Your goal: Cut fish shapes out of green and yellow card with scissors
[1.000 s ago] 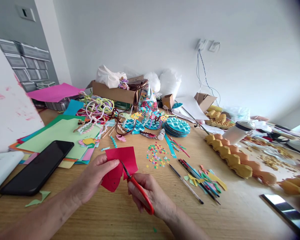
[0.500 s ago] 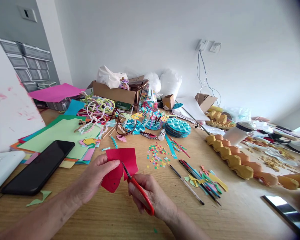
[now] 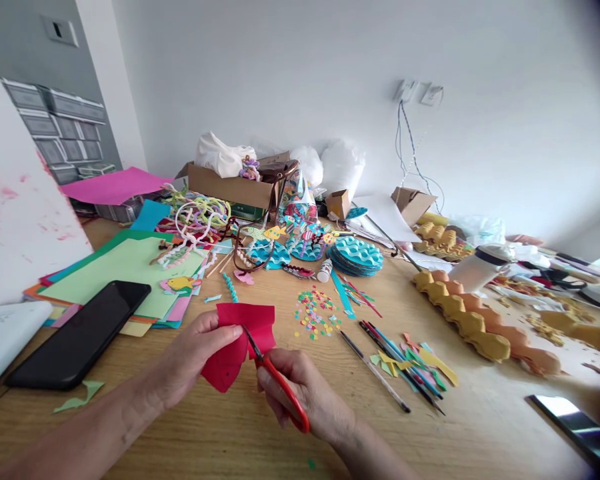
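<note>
A sheet of red paper (image 3: 225, 371), partly cut and with a small dark mark near its lower corner, is pinched in my left hand (image 3: 200, 350). My right hand (image 3: 295, 380) grips red-handled scissors (image 3: 286, 390), fingers wrapped round the handles. The blades reach into the paper, close to my left thumb. Both hands are above the wooden table (image 3: 180, 447). Paper confetti (image 3: 317, 313) lies beyond the right hand, and a bundle of pencils (image 3: 400, 360) with paper scraps is to its right.
A black phone (image 3: 80, 340) and stacked coloured paper (image 3: 115, 267) lie on the left. Farther back are blue wavy card pieces (image 3: 355, 255), a cardboard box (image 3: 230, 184) and pipe cleaners (image 3: 205, 213). On the right are an egg-carton strip (image 3: 460, 317), a white tumbler (image 3: 480, 267) and another phone (image 3: 570, 423).
The red paper has tilted and dropped slightly, with the scissors still in it. At the far right, the end of the egg-carton material has shifted away from the near strip. The view has moved slightly.
</note>
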Demonstrator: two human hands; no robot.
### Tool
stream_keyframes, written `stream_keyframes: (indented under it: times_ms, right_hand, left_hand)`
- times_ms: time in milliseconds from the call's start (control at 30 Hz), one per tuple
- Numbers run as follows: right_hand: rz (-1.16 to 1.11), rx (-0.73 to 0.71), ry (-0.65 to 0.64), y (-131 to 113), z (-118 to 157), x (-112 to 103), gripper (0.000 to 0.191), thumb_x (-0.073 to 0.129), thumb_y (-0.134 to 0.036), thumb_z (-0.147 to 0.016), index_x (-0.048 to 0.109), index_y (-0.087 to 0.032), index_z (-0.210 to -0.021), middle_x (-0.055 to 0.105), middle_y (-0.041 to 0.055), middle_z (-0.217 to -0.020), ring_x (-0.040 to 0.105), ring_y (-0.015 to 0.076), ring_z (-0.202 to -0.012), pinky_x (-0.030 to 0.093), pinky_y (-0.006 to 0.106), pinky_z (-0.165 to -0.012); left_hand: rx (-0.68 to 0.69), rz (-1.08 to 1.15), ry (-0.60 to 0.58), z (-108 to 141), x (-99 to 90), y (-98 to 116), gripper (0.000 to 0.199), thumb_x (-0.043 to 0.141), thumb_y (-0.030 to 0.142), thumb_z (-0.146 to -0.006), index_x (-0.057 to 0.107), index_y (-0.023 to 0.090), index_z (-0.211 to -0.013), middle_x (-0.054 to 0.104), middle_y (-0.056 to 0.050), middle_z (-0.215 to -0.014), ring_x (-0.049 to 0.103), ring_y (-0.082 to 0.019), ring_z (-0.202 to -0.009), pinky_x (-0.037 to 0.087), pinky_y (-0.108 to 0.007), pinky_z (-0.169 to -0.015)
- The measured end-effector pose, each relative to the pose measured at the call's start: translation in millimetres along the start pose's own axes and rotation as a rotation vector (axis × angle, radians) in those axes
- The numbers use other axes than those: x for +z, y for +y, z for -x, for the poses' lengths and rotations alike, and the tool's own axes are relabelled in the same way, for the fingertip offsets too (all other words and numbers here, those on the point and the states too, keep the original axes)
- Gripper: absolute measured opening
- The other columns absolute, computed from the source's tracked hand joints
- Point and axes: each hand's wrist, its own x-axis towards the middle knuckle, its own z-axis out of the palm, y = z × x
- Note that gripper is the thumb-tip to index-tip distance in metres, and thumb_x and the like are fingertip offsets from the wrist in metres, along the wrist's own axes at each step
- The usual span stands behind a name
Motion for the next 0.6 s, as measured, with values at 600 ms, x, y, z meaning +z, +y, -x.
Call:
stream_keyframes:
  times_ms: [600]
  right_hand:
    - [0.02, -0.002, 0.021, -0.9, -1.8, -0.5, 0.035, 0.053, -0.041, -0.085, 0.042, -0.017, -0.061, 0.041, -0.008, -0.041, 0.034, 0.0032, -0.033, 0.023, 0.013, -0.033]
  left_hand:
    - [0.084, 0.065, 0.012, -2.4, -1.7, -0.9, 0.017, 0.071, 0.034, -0.064, 0.068, 0.017, -0.066, 0.065, 0.004, -0.051, 0.047, -0.007, -0.047, 0.032, -0.017, -0.046]
